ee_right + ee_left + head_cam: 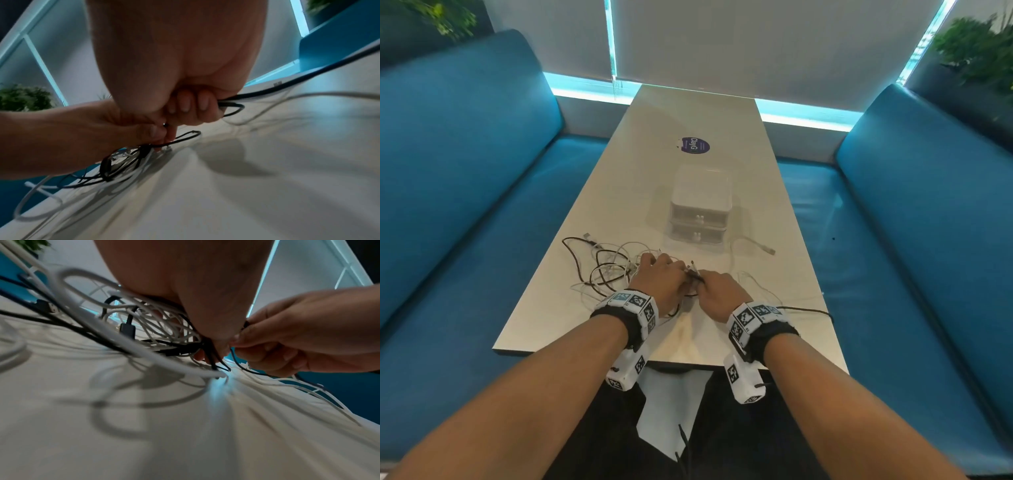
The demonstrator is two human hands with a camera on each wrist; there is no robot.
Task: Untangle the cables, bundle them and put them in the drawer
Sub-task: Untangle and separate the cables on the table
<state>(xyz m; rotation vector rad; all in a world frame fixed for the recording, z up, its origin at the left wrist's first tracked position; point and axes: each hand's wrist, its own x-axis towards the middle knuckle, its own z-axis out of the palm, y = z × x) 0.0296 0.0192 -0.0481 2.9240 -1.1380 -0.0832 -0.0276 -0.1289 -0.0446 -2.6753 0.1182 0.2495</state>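
A tangle of black and white cables [606, 267] lies on the pale table [688, 342], near its front edge. My left hand [662, 279] grips a bunch of these cables [164, 331] from above. My right hand [717, 293] meets it at the middle, fingers curled round a black cable [232, 105] that trails off to the right [808, 310]. A small clear two-drawer box [700, 214] stands just beyond the hands, both drawers shut. A white cable with a plug [756, 245] lies to the box's right.
Blue padded benches [465, 171] run along both sides of the table. A purple round sticker [694, 145] sits farther up the table. Plants [979, 48] stand at the back corners, in front of a window blind.
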